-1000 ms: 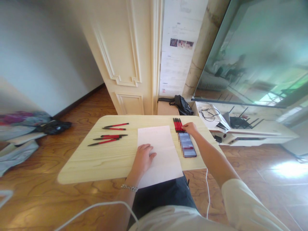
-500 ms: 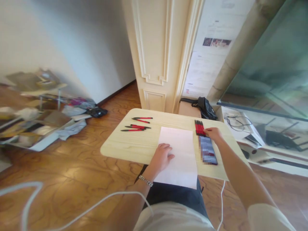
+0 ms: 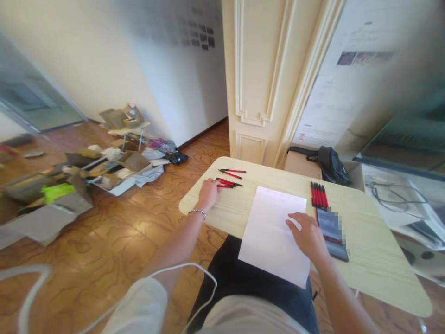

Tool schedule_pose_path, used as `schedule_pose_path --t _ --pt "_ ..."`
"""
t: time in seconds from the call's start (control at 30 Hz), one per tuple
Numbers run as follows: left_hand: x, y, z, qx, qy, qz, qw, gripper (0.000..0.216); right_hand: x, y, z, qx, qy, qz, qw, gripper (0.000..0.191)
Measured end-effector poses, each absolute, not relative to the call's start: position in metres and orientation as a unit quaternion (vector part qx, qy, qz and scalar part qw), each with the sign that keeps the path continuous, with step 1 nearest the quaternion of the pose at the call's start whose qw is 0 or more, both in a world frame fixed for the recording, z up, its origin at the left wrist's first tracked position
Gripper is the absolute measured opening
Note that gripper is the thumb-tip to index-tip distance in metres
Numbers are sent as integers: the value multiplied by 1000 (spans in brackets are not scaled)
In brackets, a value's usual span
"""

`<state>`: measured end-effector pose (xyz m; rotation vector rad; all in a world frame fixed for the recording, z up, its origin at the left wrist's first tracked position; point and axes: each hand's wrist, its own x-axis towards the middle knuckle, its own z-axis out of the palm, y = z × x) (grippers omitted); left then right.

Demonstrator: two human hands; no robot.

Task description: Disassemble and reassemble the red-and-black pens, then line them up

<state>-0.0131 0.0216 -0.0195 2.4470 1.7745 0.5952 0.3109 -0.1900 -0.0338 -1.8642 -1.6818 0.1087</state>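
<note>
My left hand (image 3: 209, 195) is at the left part of the table, its fingers closed on the left end of a red-and-black pen (image 3: 226, 186). Touching or very close to that pen is another one (image 3: 229, 181), and a pair of similar pens (image 3: 233, 173) lies just behind. Over the right side of a blank white sheet of paper (image 3: 269, 232) hovers my right hand (image 3: 308, 232), thumb and fingers apart with nothing between them. Several red-and-black pens (image 3: 319, 195) stand side by side in a neat row beyond it. Below that row lies a phone (image 3: 336, 250), its screen partly pixelated.
The pale wooden table (image 3: 375, 241) reaches across my lap. A white cable (image 3: 174, 266) loops over my left arm. A black bag (image 3: 332, 164) sits behind the table, with a cable-strewn white stand (image 3: 389, 199) at right. Boxes and packaging (image 3: 128, 169) cover the floor at left.
My left hand has gone from the paper to the pens at left and closed on one. My right hand has left the pen row and come back over the paper. The view has turned left.
</note>
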Motion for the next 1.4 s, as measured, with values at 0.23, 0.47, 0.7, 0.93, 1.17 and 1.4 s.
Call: schedule_pose_path --t 0.23,0.47,0.7,0.93,1.17,1.4 --pt "-17 24 -13 812 560 156 49 19 296 -191 -53 -741 -631 52 224 29" --pt "-19 13 1 839 527 119 68 13 295 -194 -55 -747 -621 67 228 31" --pt "-7 -1 17 849 515 96 65 21 292 -195 -51 -747 -614 78 242 29" --pt "75 -88 -2 848 457 204 173 28 288 -199 -42 -756 -603 77 242 28" --pt "142 -135 -23 852 477 152 154 13 289 -199 -42 -753 -608 68 241 30" --pt "147 -134 -29 850 491 134 136 16 290 -199 -44 -751 -611 64 242 30"
